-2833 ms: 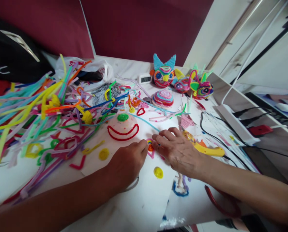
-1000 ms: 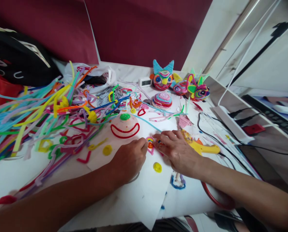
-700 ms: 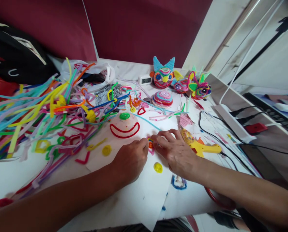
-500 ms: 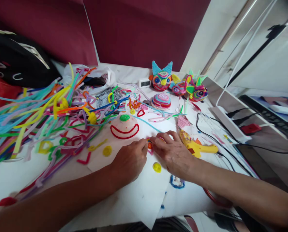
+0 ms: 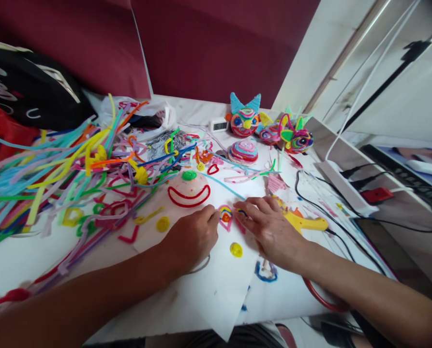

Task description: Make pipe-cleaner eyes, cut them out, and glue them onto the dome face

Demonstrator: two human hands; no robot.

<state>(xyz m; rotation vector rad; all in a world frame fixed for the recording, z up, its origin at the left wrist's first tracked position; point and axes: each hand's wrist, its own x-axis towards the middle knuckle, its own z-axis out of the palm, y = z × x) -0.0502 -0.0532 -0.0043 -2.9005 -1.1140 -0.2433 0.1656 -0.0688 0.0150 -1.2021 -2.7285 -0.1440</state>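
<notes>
My left hand (image 5: 196, 237) is closed with the thumb side up, just left of a teardrop-shaped pipe-cleaner piece (image 5: 225, 218) in pink, yellow, blue and orange. A thin greyish loop (image 5: 203, 265) shows below that hand; whether it is held is unclear. My right hand (image 5: 268, 227) has its bent fingertips on a second, similar pipe-cleaner piece (image 5: 241, 227), which they partly cover. Behind the hands sits a pale dome (image 5: 179, 182) with a green coil (image 5: 189, 175) on top and a red smile-shaped outline (image 5: 189, 204) at its front. A yellow coil (image 5: 236, 250) lies nearer me.
Loose pipe cleaners (image 5: 56, 169) heap at the left. A yellow glue gun (image 5: 306, 222) lies beside my right hand, with black cables (image 5: 319, 208) and a power strip (image 5: 346, 191) further right. Finished pipe-cleaner figures (image 5: 245, 121) and a small digital clock (image 5: 218, 125) stand at the back.
My hands have moved slightly apart, so the left teardrop piece shows between them. The right hand has shifted a little to the right. A greyish loop now shows under the left hand.
</notes>
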